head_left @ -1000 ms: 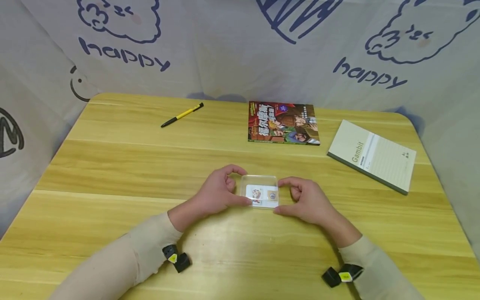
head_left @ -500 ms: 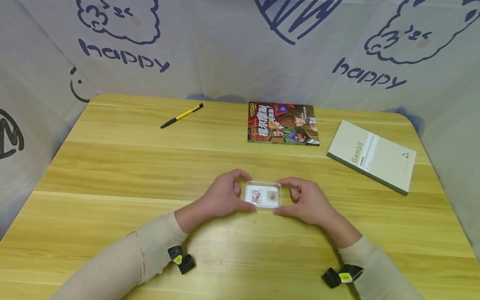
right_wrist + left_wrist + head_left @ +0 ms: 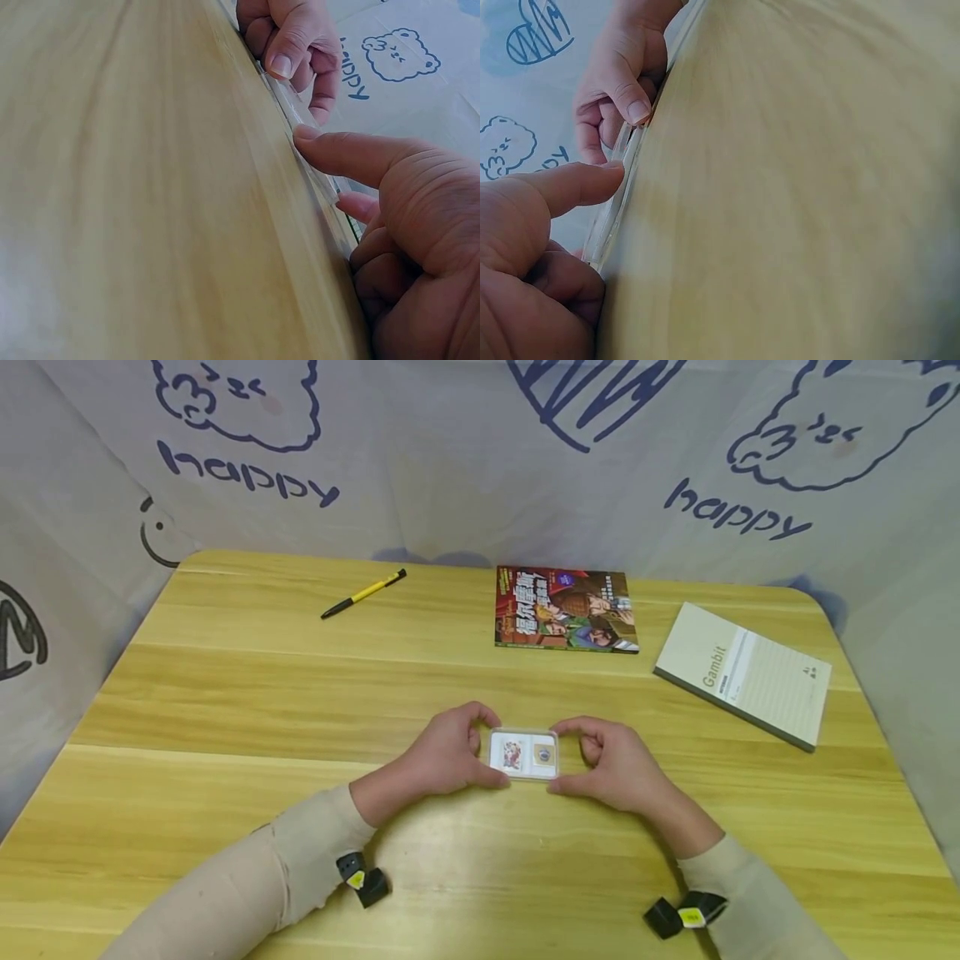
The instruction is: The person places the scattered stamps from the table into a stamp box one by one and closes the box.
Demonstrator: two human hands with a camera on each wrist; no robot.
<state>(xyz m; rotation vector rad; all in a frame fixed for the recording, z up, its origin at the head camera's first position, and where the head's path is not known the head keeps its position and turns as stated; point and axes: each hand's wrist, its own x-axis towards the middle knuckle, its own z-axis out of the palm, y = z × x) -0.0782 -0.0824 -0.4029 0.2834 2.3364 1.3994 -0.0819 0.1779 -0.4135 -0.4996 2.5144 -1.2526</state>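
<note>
A small, flat, clear plastic case (image 3: 527, 773) lies on the wooden table in the head view. Its white insert (image 3: 529, 755) bears a red-and-white picture piece (image 3: 512, 755) on the left and a tan square with a round bluish-grey centre (image 3: 544, 755) on the right. My left hand (image 3: 450, 752) pinches the left end, thumb at the near edge and forefinger at the far one. The right hand (image 3: 615, 764) grips the opposite end the same way. Side on, the left wrist view shows the case (image 3: 613, 214) as a thin slab between both hands.
Behind the hands lies a colourful comic-style book (image 3: 566, 610). A cream notebook (image 3: 742, 677) sits at the right, and a yellow-and-black pen (image 3: 363, 593) at the back left. White cloth with drawings (image 3: 450, 460) hangs along the table's far edge.
The clear lid, raised at its far side one second ago, has come down flat over the insert. My left hand has shifted slightly right; the right hand has barely moved.
</note>
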